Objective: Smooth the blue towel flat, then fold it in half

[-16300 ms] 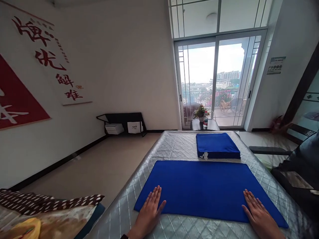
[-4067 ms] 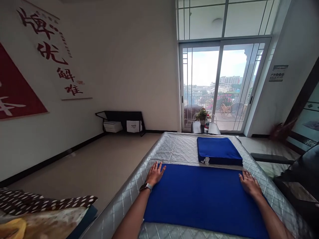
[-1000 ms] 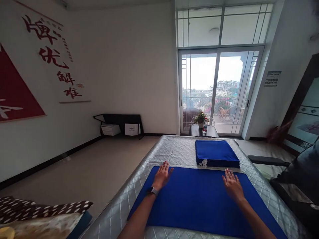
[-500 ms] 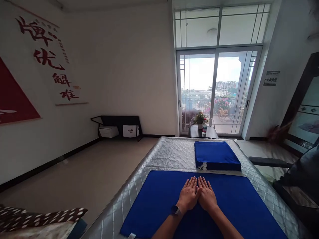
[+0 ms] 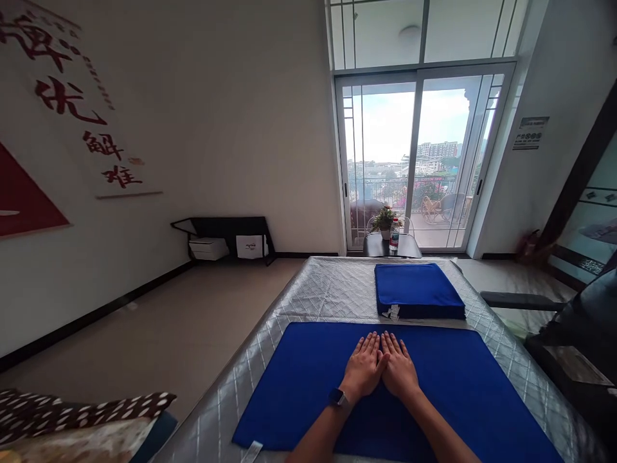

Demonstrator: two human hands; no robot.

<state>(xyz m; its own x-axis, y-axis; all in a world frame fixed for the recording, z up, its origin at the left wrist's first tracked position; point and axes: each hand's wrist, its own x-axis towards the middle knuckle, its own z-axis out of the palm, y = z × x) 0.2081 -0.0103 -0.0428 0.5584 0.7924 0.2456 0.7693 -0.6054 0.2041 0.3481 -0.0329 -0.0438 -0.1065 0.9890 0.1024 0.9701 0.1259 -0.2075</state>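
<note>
A blue cloth (image 5: 299,386) lies spread out over the silver quilted cover (image 5: 318,289) in front of me. Both palms rest flat on its middle, side by side, fingers stretched away from me. My left hand (image 5: 362,370), with a dark watch (image 5: 338,397) on its wrist, touches my right hand (image 5: 400,370) near the thumbs. Neither hand holds anything. Just beyond the cloth sits a squared stack of folded blue cloths (image 5: 418,289), with white tags at its near left corner. Another white tag (image 5: 252,450) shows at the spread cloth's near left corner.
At the far end stands a dark chair (image 5: 393,245) bearing a potted plant (image 5: 385,220) and a bottle (image 5: 394,236). Patterned fabric (image 5: 87,411) lies low on the left. A dark armrest (image 5: 520,300) borders the right side. A black rack (image 5: 231,231) stands by the wall.
The camera view has tilted down slightly, so the room sits higher in the picture. Both hands stay flat together on the cloth, which looks unchanged.
</note>
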